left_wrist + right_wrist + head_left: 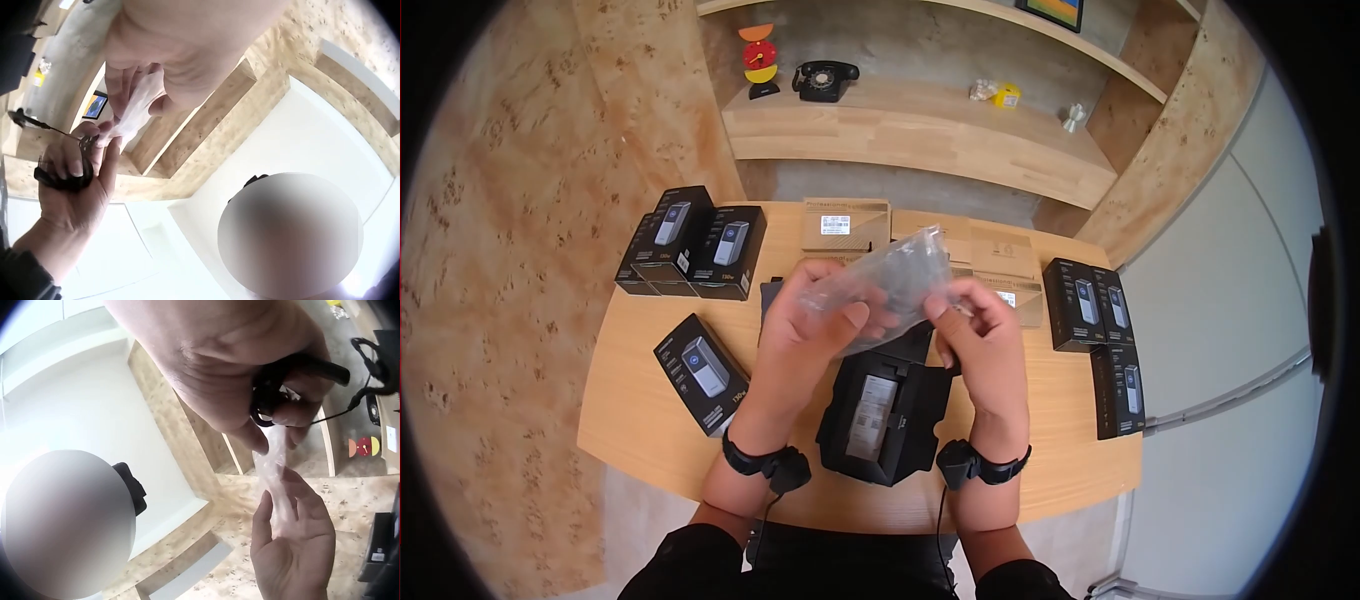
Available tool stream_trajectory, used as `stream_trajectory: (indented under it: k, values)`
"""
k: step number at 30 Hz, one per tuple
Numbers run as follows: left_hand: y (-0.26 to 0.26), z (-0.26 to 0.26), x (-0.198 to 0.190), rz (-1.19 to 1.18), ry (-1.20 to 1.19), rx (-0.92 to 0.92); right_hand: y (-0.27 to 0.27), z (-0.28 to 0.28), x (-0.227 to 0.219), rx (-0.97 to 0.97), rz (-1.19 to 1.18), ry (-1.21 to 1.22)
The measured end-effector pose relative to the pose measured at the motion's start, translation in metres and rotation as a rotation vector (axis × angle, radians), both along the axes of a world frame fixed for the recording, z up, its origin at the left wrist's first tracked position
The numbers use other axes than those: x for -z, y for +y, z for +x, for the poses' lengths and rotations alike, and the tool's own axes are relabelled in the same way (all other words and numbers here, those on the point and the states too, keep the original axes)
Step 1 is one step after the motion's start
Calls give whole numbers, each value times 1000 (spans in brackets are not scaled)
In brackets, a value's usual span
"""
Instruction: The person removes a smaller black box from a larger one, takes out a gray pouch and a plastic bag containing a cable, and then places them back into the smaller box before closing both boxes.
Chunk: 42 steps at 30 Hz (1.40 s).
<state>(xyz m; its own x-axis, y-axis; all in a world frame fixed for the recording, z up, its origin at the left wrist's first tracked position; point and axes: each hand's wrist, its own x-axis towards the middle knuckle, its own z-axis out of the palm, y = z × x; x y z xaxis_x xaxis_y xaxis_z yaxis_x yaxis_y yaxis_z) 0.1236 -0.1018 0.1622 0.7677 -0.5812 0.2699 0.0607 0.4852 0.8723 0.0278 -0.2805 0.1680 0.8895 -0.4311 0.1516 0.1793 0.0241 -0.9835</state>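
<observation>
A crumpled clear plastic bag [900, 275] stretches between both hands above the table. My left hand [805, 325] holds its left side, thumb in front and fingers behind the film. At its right edge my right hand [985, 345] pinches it between thumb and forefinger. That hand's other fingers curl round a black looped cord [78, 178], also seen as a cord [272, 394] in the right wrist view; its exact kind I cannot tell. Below the hands an opened black box [925, 440] lies on the table, with a pale printed insert [870, 415] inside.
Black printed boxes stand stacked at the back left [690, 245] and at the right [1090, 305]; another box [702, 375] lies left of the hands. Cardboard boxes [847, 222] line the back of the table [1000, 475]. Behind is a shelf [920, 130] with a black telephone [825, 80].
</observation>
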Motion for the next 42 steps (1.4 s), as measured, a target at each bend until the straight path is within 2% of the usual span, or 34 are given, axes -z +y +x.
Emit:
stream_trajectory:
  k: [2, 4, 10, 25, 28, 31, 34, 37, 42]
  values:
    - [3, 2, -2, 31, 13, 61, -4, 2, 3, 94, 65, -103]
    - [5, 7, 2, 57, -6, 91, -9, -1, -1, 80, 67, -107]
    - [11, 16, 4, 188, -136, -11, -9, -7, -2, 57, 4, -100]
    - [14, 15, 2, 236, -202, -165, -18, -12, -6, 157, -63, -75]
    - [14, 14, 0, 182, -195, -178, -17, -13, -7, 175, -46, -103]
    - [8, 11, -4, 22, -106, -86, -15, -13, -9, 216, -31, -158]
    - [4, 6, -8, 137, -45, 11, -13, -12, -10, 252, -2, -215]
    - [6, 9, 0, 259, -160, 60, -15, -12, -9, 257, -2, -232]
    - [10, 9, -1, 279, -177, 34, -14, -12, -9, 264, -10, -202]
